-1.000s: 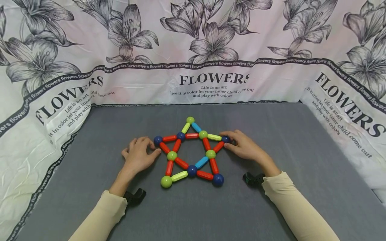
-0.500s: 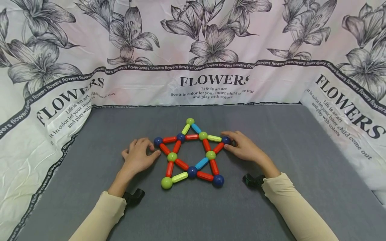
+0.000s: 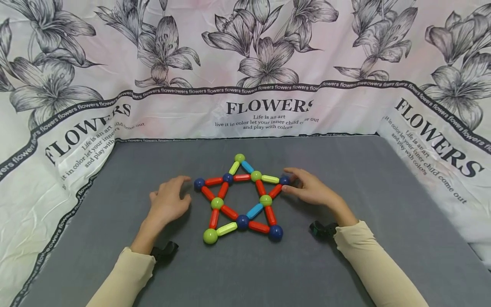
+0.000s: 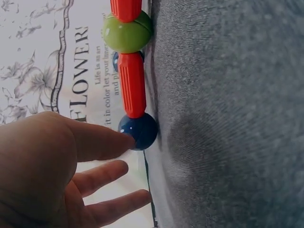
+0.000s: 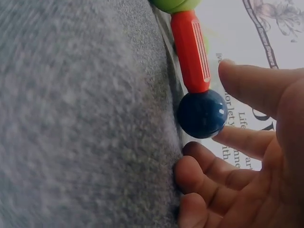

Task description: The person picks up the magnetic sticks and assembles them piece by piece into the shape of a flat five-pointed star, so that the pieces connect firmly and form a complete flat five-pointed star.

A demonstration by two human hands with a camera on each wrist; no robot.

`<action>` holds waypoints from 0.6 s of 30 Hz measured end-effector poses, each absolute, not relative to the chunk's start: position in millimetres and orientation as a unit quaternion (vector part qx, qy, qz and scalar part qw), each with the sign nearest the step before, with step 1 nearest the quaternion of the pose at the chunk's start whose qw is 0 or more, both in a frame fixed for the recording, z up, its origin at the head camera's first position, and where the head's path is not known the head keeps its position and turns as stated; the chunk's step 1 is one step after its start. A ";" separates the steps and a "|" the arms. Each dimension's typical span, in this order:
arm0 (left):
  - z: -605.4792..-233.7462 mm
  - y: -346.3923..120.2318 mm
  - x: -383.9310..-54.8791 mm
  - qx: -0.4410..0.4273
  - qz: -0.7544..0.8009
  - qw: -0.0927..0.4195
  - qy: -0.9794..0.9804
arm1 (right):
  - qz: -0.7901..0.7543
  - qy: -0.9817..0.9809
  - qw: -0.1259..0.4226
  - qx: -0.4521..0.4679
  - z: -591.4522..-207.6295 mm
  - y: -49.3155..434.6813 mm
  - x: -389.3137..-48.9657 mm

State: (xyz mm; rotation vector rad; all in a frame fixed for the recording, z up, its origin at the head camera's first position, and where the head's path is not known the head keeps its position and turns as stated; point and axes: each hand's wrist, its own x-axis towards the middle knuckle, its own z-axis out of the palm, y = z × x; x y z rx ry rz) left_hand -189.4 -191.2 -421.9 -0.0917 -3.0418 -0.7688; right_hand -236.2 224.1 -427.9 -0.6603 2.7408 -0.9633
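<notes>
A six-pointed star of magnetic rods and balls lies flat on the grey table. Red rods (image 3: 258, 227), yellow-green rods (image 3: 227, 229) and blue rods (image 3: 255, 211) join green balls (image 3: 210, 236) and dark blue balls (image 3: 243, 221). My left hand (image 3: 168, 200) is beside the star's left tip ball (image 3: 199, 184), with a gap between them and nothing held. My right hand (image 3: 310, 186) is at the right tip ball (image 3: 284, 180), index fingertip right at it. In the right wrist view the thumb (image 5: 251, 85) stands off that dark blue ball (image 5: 203, 114).
The grey table (image 3: 245, 273) spreads around the star. White cloth (image 3: 176, 111) with printed flowers and lettering rises behind it and along both sides. Black wrist straps (image 3: 165, 252) sit at the cuffs of light yellow sleeves (image 3: 122, 277).
My left hand has drawn back to the left from the star's left tip, its fingers spreading. The right hand stays at the right tip. The head view has shifted slightly.
</notes>
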 end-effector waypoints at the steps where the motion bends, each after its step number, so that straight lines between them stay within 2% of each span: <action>1: -421.6 -191.0 -189.2 -0.031 -0.242 0.003 -0.970 | -0.322 0.917 0.079 -0.222 -428.5 223.6 -236.9; 10: -424.8 -186.7 -188.6 -0.037 -0.232 -0.036 -0.971 | -0.330 0.914 0.078 -0.224 -430.1 221.5 -237.4; 18: -425.0 -183.3 -188.5 -0.045 -0.232 -0.030 -0.971 | -0.335 0.911 0.079 -0.228 -426.8 221.4 -236.9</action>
